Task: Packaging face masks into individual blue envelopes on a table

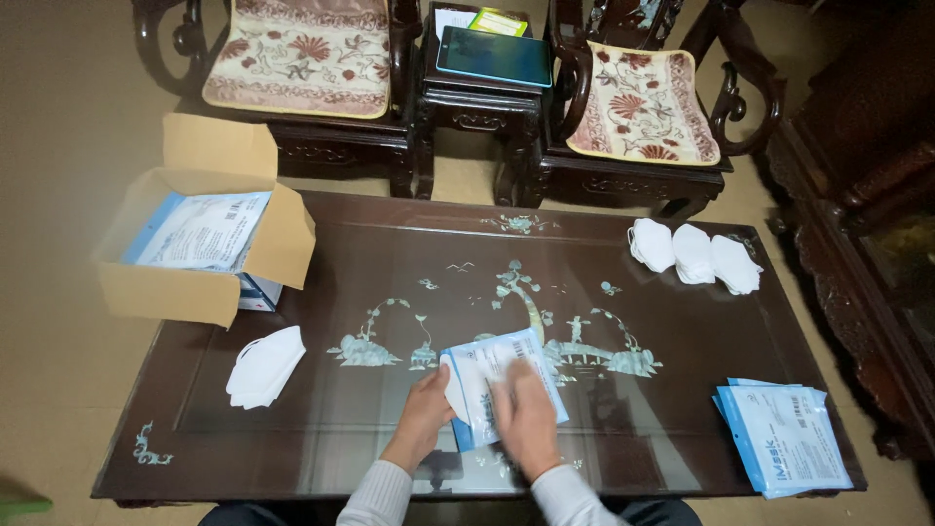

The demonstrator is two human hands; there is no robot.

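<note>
A blue-and-white mask pouch [499,372] lies near the front middle of the dark inlaid table [390,292]. My left hand [426,409] grips its left edge, where a white folded mask [453,387] pokes out. My right hand [524,417] lies flat on the pouch's lower half, slightly blurred. A small pile of white folded masks [265,366] rests to the left of my hands.
An open cardboard box [205,244] with more pouches stands at the table's left end. A row of white masks [693,255] lies at the back right, a stack of pouches [785,436] at the front right corner. Carved chairs and a side table with a tablet [494,56] stand behind.
</note>
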